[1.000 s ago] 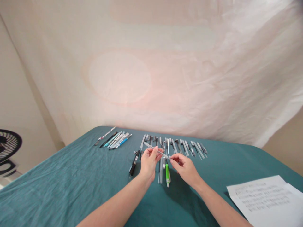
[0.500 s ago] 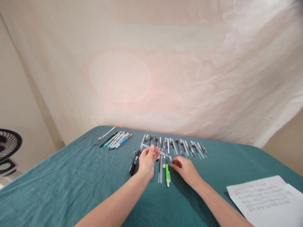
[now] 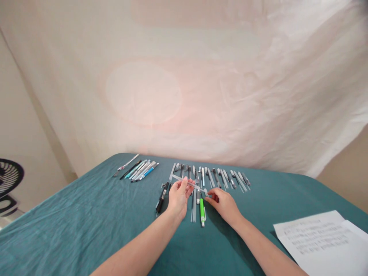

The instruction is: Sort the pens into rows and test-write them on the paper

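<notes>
A clear, slim pen barrel [image 3: 194,186] is pinched between the thumb and fingers of my left hand [image 3: 178,197], slanting down to the right above the table. At its right end is a pale, short end piece [image 3: 205,193]. My right hand [image 3: 224,205] is closed at that end, thumb and fingertips together; what they grip is too small to make out. Below the hands lie a bright green pen [image 3: 202,212], clear tubes [image 3: 194,209] and a grey-white pen part [image 3: 198,197]. Black pens [image 3: 161,201] lie just left of my left hand.
Behind my hands runs a long row of pen parts [image 3: 224,178], mostly clear and black. A group of pens [image 3: 142,170] lies at the back left. Written sheets of paper [image 3: 319,237] rest at the right on the green cloth [image 3: 86,230]. A black fan [image 3: 10,178] stands left.
My right hand's fingertips have come slightly closer to the right end of the pen barrel. My left hand keeps its hold; the view has shifted slightly.
</notes>
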The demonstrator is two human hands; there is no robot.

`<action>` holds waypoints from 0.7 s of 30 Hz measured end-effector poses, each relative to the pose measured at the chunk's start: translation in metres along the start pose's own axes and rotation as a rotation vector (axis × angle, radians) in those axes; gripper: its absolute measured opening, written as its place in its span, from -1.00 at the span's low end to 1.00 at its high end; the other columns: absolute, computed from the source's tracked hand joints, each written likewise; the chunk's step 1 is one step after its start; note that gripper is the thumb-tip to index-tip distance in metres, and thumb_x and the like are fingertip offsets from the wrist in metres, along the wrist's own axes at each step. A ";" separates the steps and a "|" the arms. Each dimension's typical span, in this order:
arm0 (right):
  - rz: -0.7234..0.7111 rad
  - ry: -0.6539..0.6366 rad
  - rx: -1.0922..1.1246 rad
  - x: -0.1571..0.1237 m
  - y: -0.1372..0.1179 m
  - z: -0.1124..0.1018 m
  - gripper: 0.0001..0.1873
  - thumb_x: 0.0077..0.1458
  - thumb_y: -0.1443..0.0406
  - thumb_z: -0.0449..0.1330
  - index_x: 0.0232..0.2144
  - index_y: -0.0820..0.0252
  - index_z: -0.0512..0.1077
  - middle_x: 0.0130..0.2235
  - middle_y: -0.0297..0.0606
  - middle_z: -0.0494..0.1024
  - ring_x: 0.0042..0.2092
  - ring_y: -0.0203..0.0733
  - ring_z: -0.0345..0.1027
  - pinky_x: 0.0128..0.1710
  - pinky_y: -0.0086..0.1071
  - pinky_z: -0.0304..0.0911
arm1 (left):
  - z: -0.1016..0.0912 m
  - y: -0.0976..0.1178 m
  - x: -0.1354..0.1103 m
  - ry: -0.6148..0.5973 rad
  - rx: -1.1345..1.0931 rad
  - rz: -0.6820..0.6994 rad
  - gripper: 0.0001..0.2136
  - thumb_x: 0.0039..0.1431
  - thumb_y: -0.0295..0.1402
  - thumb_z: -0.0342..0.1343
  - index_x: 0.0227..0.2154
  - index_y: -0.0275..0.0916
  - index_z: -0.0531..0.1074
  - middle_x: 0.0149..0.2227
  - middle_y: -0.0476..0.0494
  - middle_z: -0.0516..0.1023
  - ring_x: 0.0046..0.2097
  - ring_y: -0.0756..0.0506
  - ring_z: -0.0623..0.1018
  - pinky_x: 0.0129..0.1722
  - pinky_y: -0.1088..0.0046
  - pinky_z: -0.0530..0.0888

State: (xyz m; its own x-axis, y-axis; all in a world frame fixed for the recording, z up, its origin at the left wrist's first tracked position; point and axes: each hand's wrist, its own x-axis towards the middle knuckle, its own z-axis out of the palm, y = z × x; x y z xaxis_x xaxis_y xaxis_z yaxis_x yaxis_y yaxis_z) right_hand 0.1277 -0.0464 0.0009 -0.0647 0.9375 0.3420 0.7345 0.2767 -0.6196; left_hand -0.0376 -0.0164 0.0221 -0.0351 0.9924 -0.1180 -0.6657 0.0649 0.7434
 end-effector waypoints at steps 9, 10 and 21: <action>0.194 -0.103 0.531 0.002 -0.033 -0.011 -0.70 -0.01 0.09 0.05 -0.42 0.23 0.31 -0.55 -0.36 0.35 -0.56 -0.34 0.21 -0.64 -0.52 0.10 | 0.005 -0.002 -0.010 -0.082 0.063 0.032 -0.80 -0.05 -0.31 0.16 -0.45 -0.29 0.26 -0.41 -0.14 0.49 -0.30 -0.05 0.52 -0.22 0.36 0.44; 0.180 -0.118 0.522 0.001 -0.035 -0.011 -0.72 -0.02 0.11 0.07 -0.43 0.23 0.31 -0.55 -0.37 0.35 -0.56 -0.35 0.20 -0.63 -0.52 0.11 | 0.005 -0.002 -0.011 -0.099 0.076 0.042 -0.80 -0.05 -0.30 0.16 -0.44 -0.29 0.26 -0.41 -0.14 0.49 -0.30 -0.05 0.52 -0.22 0.35 0.44; 0.014 -0.453 -0.291 -0.007 -0.034 -0.078 -0.79 -0.12 0.27 0.10 -0.63 0.23 0.47 -0.53 -0.25 0.51 -0.47 -0.26 0.33 -0.49 -0.47 0.05 | 0.000 0.005 0.000 -0.041 0.090 0.080 -0.80 -0.03 -0.29 0.14 -0.42 -0.29 0.28 -0.40 -0.14 0.49 -0.29 -0.05 0.52 -0.24 0.40 0.44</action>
State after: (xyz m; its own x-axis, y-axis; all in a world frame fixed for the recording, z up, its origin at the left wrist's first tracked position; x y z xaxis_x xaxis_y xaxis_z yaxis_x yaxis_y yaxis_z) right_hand 0.1556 -0.0784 0.0745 -0.2912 0.9556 -0.0442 0.8902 0.2538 -0.3783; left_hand -0.0413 -0.0156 0.0258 -0.0536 0.9981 -0.0305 -0.5920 -0.0072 0.8059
